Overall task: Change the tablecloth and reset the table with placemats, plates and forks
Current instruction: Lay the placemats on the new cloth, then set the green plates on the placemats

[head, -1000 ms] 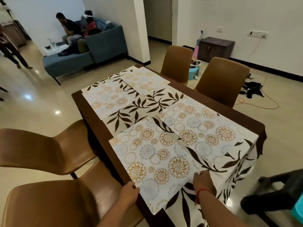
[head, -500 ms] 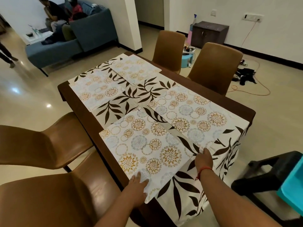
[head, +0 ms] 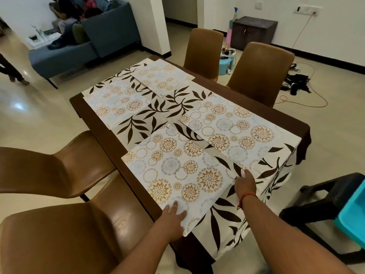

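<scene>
chairs, left side: two brown chairs (head: 49, 171) pushed up beside the dark table (head: 94, 123); nothing on the seats we can see.
far-left placemat: floral placemat (head: 116, 103) lies flat on the leaf-print tablecloth (head: 158, 113), near the table's left edge.
near-left placemat: this placemat (head: 177, 175) is the one we're working on; its near corner overhangs the table end slightly.
left hand: our left hand (head: 173, 214) rests flat on the near corner of that mat, fingers straight and spread, pressing down, gripping nothing.
right hand: our right hand (head: 245, 184) sits at the mat's right edge, fingertips on the edge or the cloth beside it; we can't tell if they pinch it or just touch.
far-right placemat: fourth placemat (head: 162, 78) flat at the far end, in front of a far chair (head: 205, 50).
near-right placemat: placemat (head: 235, 131) flat, just beside the one under our hands, a strip of cloth between them.
done, by our read: new cloth on, draped over the near end; four mats laid.
left: we're squaring up the last mat; no plates or forks anywhere in view, so both remain.
rest, right: black stool (head: 324, 194) with a turquoise bin (head: 353, 214) on it; contents hidden.
</scene>
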Demonstrator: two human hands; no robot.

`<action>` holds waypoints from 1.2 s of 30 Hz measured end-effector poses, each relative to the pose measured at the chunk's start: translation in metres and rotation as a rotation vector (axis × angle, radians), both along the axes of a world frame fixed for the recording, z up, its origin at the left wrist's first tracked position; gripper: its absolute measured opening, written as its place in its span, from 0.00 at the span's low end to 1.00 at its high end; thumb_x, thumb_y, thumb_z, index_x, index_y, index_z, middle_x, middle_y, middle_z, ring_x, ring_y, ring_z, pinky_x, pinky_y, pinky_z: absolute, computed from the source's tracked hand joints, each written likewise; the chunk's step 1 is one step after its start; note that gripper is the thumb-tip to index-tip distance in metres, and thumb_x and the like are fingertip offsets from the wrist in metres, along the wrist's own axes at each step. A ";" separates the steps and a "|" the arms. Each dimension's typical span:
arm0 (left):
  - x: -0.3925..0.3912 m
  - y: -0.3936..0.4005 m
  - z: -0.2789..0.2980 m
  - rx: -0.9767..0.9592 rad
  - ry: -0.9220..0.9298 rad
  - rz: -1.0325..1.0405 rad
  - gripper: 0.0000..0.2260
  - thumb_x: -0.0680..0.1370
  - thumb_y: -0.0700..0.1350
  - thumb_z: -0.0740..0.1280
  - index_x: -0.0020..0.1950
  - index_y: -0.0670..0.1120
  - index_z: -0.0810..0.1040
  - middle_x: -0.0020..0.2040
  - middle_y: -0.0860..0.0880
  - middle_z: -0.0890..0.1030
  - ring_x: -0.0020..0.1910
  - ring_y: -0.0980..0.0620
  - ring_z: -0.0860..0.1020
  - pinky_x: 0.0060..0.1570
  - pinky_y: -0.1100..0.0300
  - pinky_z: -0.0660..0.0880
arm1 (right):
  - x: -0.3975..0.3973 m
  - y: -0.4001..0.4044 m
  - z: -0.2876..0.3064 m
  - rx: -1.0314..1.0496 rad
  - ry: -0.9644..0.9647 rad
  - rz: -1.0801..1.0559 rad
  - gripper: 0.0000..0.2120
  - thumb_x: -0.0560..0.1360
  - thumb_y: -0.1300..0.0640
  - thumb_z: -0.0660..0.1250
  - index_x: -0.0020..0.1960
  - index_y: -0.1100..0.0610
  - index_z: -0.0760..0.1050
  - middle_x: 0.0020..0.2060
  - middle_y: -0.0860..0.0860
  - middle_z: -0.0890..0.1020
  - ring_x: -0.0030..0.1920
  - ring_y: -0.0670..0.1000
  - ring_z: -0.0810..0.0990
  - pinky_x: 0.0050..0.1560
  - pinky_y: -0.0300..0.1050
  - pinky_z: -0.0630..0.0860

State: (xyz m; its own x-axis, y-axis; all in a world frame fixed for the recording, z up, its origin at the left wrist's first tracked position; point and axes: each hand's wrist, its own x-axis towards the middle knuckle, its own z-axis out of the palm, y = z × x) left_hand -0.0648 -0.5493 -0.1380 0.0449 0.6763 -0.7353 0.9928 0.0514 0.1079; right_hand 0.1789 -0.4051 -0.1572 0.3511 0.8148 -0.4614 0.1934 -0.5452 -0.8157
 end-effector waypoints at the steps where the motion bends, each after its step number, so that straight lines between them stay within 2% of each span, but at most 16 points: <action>1: 0.002 -0.002 0.001 -0.007 0.003 -0.015 0.29 0.84 0.53 0.58 0.82 0.58 0.48 0.81 0.47 0.36 0.80 0.39 0.39 0.78 0.45 0.52 | -0.003 -0.004 0.000 0.014 -0.010 0.020 0.24 0.78 0.69 0.56 0.74 0.61 0.67 0.70 0.58 0.72 0.69 0.58 0.71 0.72 0.46 0.64; 4: 0.004 -0.004 0.002 -0.021 0.042 -0.076 0.29 0.83 0.54 0.58 0.82 0.58 0.49 0.82 0.46 0.38 0.80 0.38 0.43 0.77 0.42 0.53 | -0.011 -0.016 0.004 0.052 -0.078 0.089 0.24 0.79 0.65 0.60 0.75 0.63 0.64 0.73 0.59 0.68 0.72 0.58 0.67 0.75 0.49 0.61; 8: 0.004 0.005 0.013 0.095 0.114 -0.154 0.27 0.83 0.57 0.56 0.81 0.55 0.53 0.82 0.45 0.48 0.79 0.39 0.50 0.76 0.37 0.51 | -0.019 -0.033 0.010 0.064 -0.165 0.285 0.29 0.80 0.58 0.63 0.77 0.61 0.59 0.76 0.58 0.62 0.75 0.57 0.63 0.76 0.50 0.59; 11: 0.004 0.017 0.027 0.269 0.132 -0.194 0.29 0.83 0.59 0.53 0.82 0.53 0.50 0.82 0.45 0.46 0.80 0.41 0.48 0.76 0.35 0.46 | -0.018 -0.045 0.023 0.084 -0.444 0.524 0.33 0.81 0.49 0.62 0.80 0.58 0.52 0.79 0.56 0.53 0.79 0.55 0.53 0.78 0.48 0.53; 13: 0.004 0.024 0.035 0.376 0.124 -0.223 0.30 0.83 0.62 0.49 0.82 0.54 0.47 0.82 0.46 0.43 0.81 0.42 0.45 0.76 0.35 0.42 | -0.017 -0.054 0.037 0.102 -0.645 0.626 0.36 0.81 0.41 0.58 0.81 0.54 0.46 0.80 0.53 0.47 0.80 0.55 0.48 0.78 0.51 0.52; 14: 0.005 0.030 0.040 0.456 0.096 -0.243 0.30 0.82 0.64 0.46 0.82 0.54 0.49 0.82 0.47 0.44 0.81 0.41 0.48 0.75 0.35 0.43 | -0.013 -0.061 0.047 0.099 -0.730 0.643 0.37 0.80 0.38 0.56 0.81 0.51 0.44 0.80 0.52 0.45 0.80 0.55 0.46 0.78 0.54 0.51; 15: 0.004 0.036 0.045 0.531 0.074 -0.256 0.30 0.81 0.65 0.43 0.81 0.54 0.56 0.81 0.47 0.49 0.80 0.39 0.55 0.74 0.35 0.47 | -0.012 -0.065 0.054 0.098 -0.787 0.666 0.37 0.80 0.36 0.54 0.81 0.49 0.42 0.80 0.51 0.43 0.80 0.55 0.44 0.78 0.56 0.49; 17: 0.004 0.047 0.051 0.610 0.021 -0.367 0.33 0.81 0.67 0.42 0.77 0.52 0.68 0.78 0.45 0.61 0.73 0.38 0.70 0.67 0.34 0.56 | -0.005 -0.085 0.078 0.108 -0.896 0.627 0.38 0.78 0.32 0.50 0.80 0.46 0.39 0.79 0.48 0.38 0.80 0.55 0.39 0.77 0.60 0.44; 18: 0.007 0.052 0.057 0.651 0.001 -0.413 0.34 0.80 0.68 0.43 0.77 0.51 0.68 0.78 0.43 0.64 0.73 0.38 0.70 0.67 0.33 0.56 | 0.002 -0.097 0.091 0.108 -0.954 0.579 0.39 0.78 0.31 0.48 0.80 0.46 0.37 0.79 0.48 0.35 0.79 0.55 0.38 0.76 0.61 0.42; 22: 0.030 0.067 0.093 0.861 -0.126 -0.576 0.36 0.79 0.70 0.46 0.81 0.51 0.58 0.81 0.44 0.55 0.79 0.39 0.56 0.72 0.31 0.52 | 0.029 -0.151 0.135 0.053 -1.096 0.325 0.40 0.76 0.28 0.44 0.79 0.45 0.33 0.78 0.49 0.34 0.79 0.56 0.36 0.75 0.64 0.40; 26: 0.058 0.046 0.133 0.963 -0.276 -0.804 0.37 0.78 0.72 0.45 0.81 0.52 0.54 0.82 0.45 0.49 0.81 0.41 0.49 0.74 0.33 0.47 | 0.029 -0.244 0.159 -0.026 -1.136 0.017 0.41 0.74 0.26 0.40 0.80 0.46 0.38 0.79 0.50 0.37 0.79 0.57 0.38 0.76 0.66 0.42; 30: 0.083 0.001 0.134 0.959 -0.382 -0.961 0.38 0.77 0.70 0.50 0.81 0.50 0.58 0.82 0.43 0.53 0.80 0.39 0.52 0.72 0.31 0.51 | 0.013 -0.336 0.156 -0.143 -1.098 -0.159 0.42 0.73 0.26 0.43 0.80 0.46 0.37 0.80 0.49 0.38 0.79 0.56 0.39 0.76 0.65 0.44; 33: 0.090 -0.061 0.117 0.870 -0.396 -1.079 0.38 0.77 0.71 0.46 0.81 0.51 0.59 0.81 0.44 0.57 0.80 0.40 0.54 0.71 0.31 0.54 | -0.009 -0.416 0.134 -0.246 -1.014 -0.235 0.42 0.74 0.27 0.47 0.80 0.46 0.40 0.80 0.50 0.42 0.80 0.57 0.43 0.76 0.65 0.44; 36: 0.091 -0.112 0.094 0.793 -0.423 -1.192 0.38 0.77 0.72 0.43 0.81 0.52 0.58 0.81 0.44 0.59 0.78 0.38 0.58 0.70 0.30 0.59 | -0.031 -0.481 0.112 -0.362 -0.953 -0.272 0.43 0.71 0.26 0.44 0.80 0.47 0.45 0.80 0.50 0.45 0.80 0.58 0.47 0.75 0.65 0.47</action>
State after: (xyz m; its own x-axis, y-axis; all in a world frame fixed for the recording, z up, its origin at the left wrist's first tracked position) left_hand 0.0262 -0.6617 -0.0442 0.9548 0.2971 0.0044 0.2971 -0.9549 0.0020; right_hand 0.1484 -0.8861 -0.0450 0.8466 0.5231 -0.0987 0.5035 -0.8470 -0.1705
